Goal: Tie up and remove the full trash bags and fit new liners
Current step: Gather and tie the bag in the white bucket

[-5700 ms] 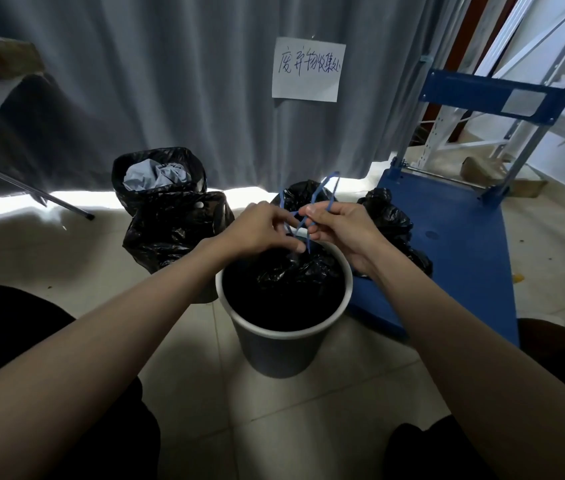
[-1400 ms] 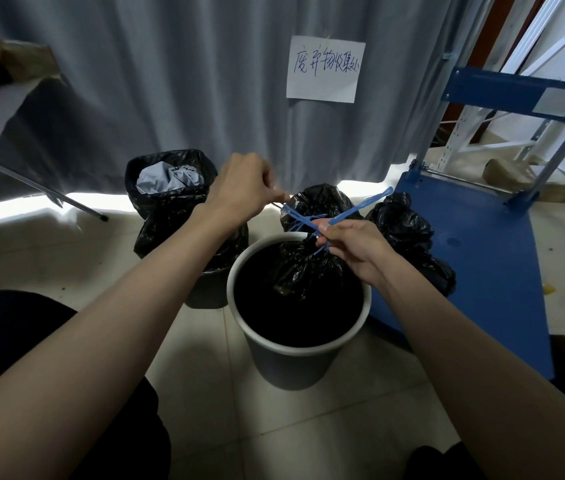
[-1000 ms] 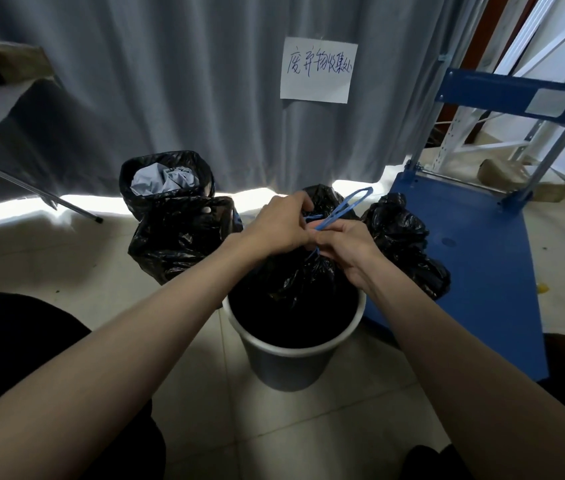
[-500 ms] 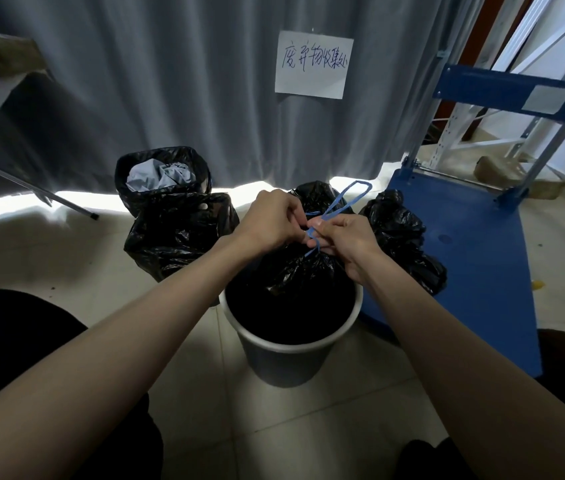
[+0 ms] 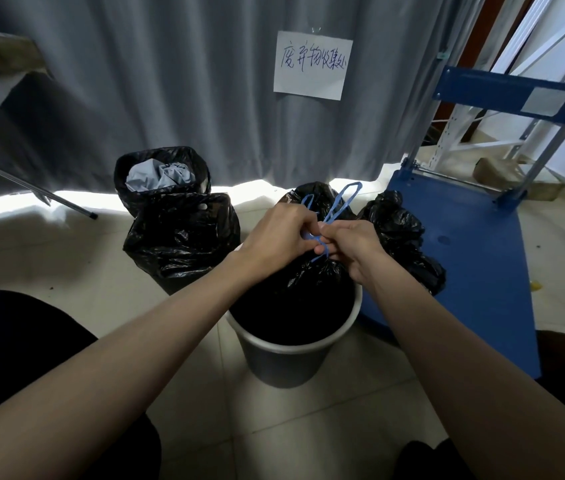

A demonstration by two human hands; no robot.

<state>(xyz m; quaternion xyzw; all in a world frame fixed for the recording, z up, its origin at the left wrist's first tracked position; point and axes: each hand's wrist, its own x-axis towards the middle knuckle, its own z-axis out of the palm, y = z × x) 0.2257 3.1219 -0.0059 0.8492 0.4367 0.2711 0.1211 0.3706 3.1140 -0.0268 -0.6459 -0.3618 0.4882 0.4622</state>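
Observation:
A grey bin [image 5: 281,362] with a white rim stands on the floor in front of me. Inside it sits a black trash bag [image 5: 312,289], its neck gathered at the top. Blue drawstrings [image 5: 341,204] come out of the neck, and one loop sticks up above my hands. My left hand [image 5: 279,233] and my right hand [image 5: 350,247] meet knuckle to knuckle over the neck, each pinching the blue drawstrings. The knot itself is hidden between my fingers.
A black-lined bin [image 5: 161,178] with pale paper stands behind a bulging black bag [image 5: 184,240]. Two tied black bags [image 5: 399,233] lie beside a blue platform cart [image 5: 475,258]. A grey curtain with a paper sign [image 5: 312,69] closes the back. My knees flank the bin.
My left hand came down from pulling a drawstring up and left, and joined my right hand at the bag's neck. The blue strings went from spread ends to a loop above my hands.

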